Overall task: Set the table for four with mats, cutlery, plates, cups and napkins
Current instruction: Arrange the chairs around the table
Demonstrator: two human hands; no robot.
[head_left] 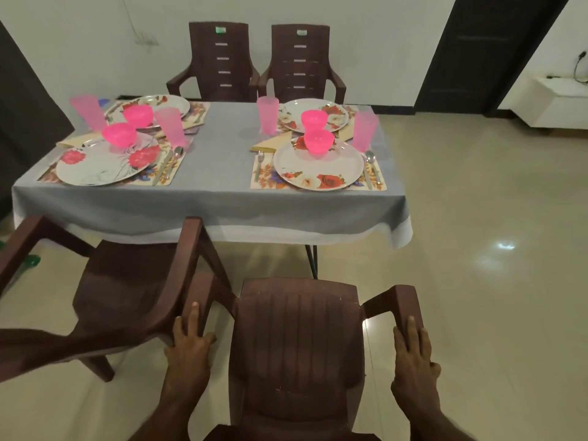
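A brown plastic chair (299, 342) stands in front of me, a little back from the table (219, 173) with its grey cloth. My left hand (191, 345) grips its left armrest and my right hand (413, 354) grips its right armrest. On the table lie floral mats with flowered plates, one near left (105, 165), one near right (318, 168), and two at the far side. Each plate carries a pink bowl (318, 141). Pink cups (365, 131) stand beside the plates. A fork (259, 163), spoons (370, 160) and folded yellow napkins (270, 143) lie next to them.
A second brown chair (127, 281) stands to the left, its armrest touching the one I hold. Two more chairs (219, 62) face me from the far side against the wall. A dark door (483, 52) is at the back right, with glossy tiled floor (477, 249) to the right.
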